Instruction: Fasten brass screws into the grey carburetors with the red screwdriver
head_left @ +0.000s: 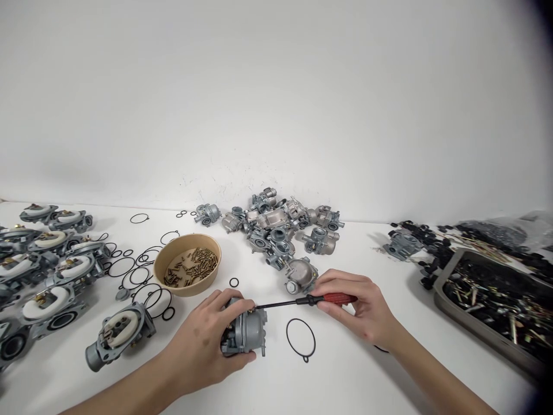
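Observation:
My left hand (203, 340) is wrapped round a grey metal carburetor (247, 333) on the white table, holding it steady. My right hand (360, 308) grips a screwdriver (302, 301) by its red handle. The black shaft runs left and its tip touches the top of the carburetor. A black rubber gasket ring (301, 339) lies on the table just right of the carburetor, below the shaft.
A brown paper bowl (187, 264) of brass screws sits behind my left hand. A pile of carburetor bodies (276, 227) lies at the back centre. Carburetors with white floats (47, 271) and loose O-rings (138, 271) fill the left. A grey tray (492, 305) of small parts stands right.

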Tool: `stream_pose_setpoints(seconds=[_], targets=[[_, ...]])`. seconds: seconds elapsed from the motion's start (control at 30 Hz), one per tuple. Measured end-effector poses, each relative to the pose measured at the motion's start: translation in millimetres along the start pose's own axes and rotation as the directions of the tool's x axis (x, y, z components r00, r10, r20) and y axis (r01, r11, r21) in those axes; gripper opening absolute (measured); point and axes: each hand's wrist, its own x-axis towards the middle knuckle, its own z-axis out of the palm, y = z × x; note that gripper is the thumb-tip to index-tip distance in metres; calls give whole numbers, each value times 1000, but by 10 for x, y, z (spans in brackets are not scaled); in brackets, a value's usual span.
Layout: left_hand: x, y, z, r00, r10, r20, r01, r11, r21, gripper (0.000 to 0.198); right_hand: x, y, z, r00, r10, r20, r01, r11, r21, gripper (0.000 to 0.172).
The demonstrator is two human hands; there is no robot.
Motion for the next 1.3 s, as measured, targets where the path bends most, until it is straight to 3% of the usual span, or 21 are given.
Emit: stream_pose_setpoints(seconds=[1.3], targets=[[21, 31, -10, 1000, 4, -5, -4, 1000, 22, 64, 5, 6, 42, 1000, -7, -8, 7, 1000, -6, 11]])
